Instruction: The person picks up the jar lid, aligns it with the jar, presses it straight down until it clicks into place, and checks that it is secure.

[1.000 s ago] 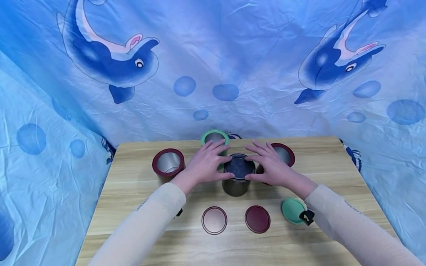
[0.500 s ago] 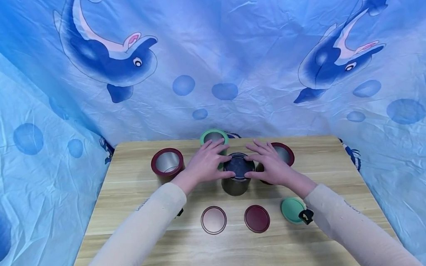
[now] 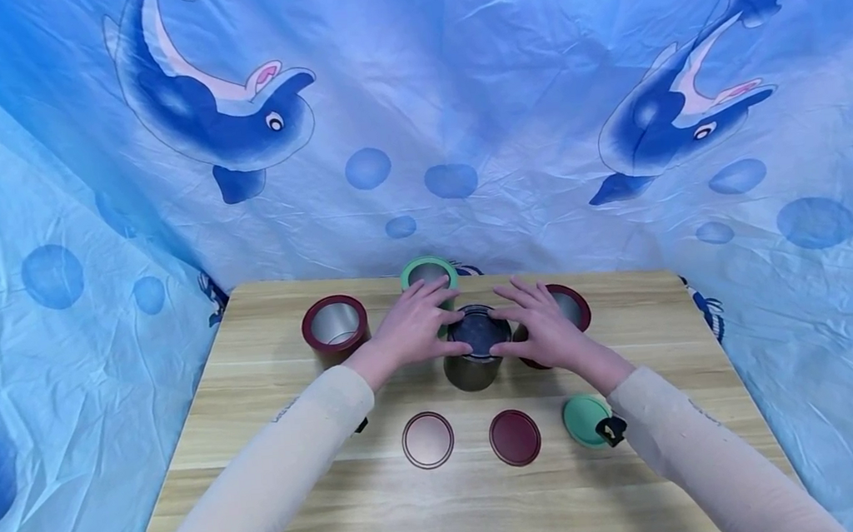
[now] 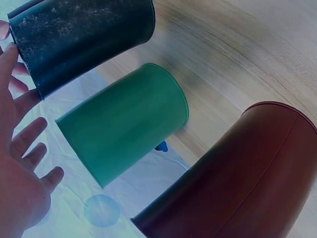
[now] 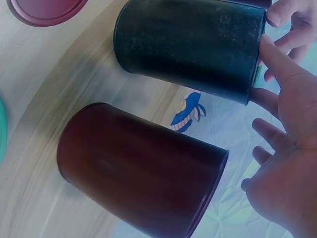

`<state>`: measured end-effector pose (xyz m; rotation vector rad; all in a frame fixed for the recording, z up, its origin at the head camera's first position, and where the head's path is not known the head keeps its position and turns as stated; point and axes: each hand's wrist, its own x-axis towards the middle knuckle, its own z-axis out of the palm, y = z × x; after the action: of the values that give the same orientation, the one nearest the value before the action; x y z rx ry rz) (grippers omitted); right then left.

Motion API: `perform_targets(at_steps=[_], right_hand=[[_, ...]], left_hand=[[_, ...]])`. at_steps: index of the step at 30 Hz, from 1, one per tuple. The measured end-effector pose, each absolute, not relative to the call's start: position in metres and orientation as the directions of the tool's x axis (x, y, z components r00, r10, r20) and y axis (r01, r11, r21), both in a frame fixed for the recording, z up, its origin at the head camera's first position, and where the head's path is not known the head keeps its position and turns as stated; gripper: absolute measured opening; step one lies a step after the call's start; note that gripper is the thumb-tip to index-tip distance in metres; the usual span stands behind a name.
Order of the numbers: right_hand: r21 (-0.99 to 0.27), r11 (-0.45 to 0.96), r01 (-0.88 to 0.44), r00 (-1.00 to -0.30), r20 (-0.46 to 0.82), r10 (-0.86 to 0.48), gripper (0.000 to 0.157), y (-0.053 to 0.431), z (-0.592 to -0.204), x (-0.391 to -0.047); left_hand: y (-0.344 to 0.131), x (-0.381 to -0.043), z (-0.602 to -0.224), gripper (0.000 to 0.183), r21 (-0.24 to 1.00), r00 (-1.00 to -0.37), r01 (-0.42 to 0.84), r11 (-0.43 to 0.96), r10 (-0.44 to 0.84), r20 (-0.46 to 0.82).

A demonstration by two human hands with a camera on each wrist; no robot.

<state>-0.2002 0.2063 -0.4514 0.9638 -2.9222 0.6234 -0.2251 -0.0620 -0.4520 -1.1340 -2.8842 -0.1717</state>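
A black cylindrical can (image 3: 471, 375) stands upright mid-table, its top covered by a dark lid (image 3: 480, 333). My left hand (image 3: 418, 323) touches the lid's left edge with thumb and index finger, the other fingers spread out behind. From the opposite side, my right hand (image 3: 549, 327) does the same, thumb in front and index finger at the back. Both wrist views show fairly straight fingers at the can's (image 4: 84, 42) top rim. Behind the left hand is a green can (image 4: 126, 124), partly covered in the head view.
Uncovered maroon cans stand at left (image 3: 334, 355) and right (image 3: 582, 310), the right one partly behind my hand. In front lie a pale pink lid (image 3: 429, 441), a maroon lid (image 3: 515, 438) and a green lid (image 3: 583, 422). A blue dolphin-print curtain (image 3: 529, 233) hangs behind the wooden table (image 3: 446, 515).
Both hands stay at the lid's edge with almost no movement. The head view has shifted very slightly; cans and loose lids keep their places.
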Motion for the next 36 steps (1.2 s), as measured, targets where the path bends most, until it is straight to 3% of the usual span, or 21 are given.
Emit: perform_targets(at_steps=[18,28,36], right_hand=[[-0.345,0.765,-0.544,-0.820,0.023,-0.573,0.056,0.199,-0.442,-0.205],[-0.342,0.767,-0.544,-0.822,0.035,-0.568,0.056,0.199,-0.444,-0.203],[-0.316,0.776,-0.546,-0.827,0.056,-0.560,0.058,0.200,-0.441,-0.200]], left_hand=[[-0.055,-0.219,-0.445,0.067,0.080,-0.781,0.623,0.778,0.625,-0.005],[-0.051,-0.217,-0.442,0.068,0.075,-0.804,0.591,0.803,0.594,-0.024],[-0.057,-0.214,-0.445,0.066,0.098,-0.789,0.612,0.784,0.614,0.016]])
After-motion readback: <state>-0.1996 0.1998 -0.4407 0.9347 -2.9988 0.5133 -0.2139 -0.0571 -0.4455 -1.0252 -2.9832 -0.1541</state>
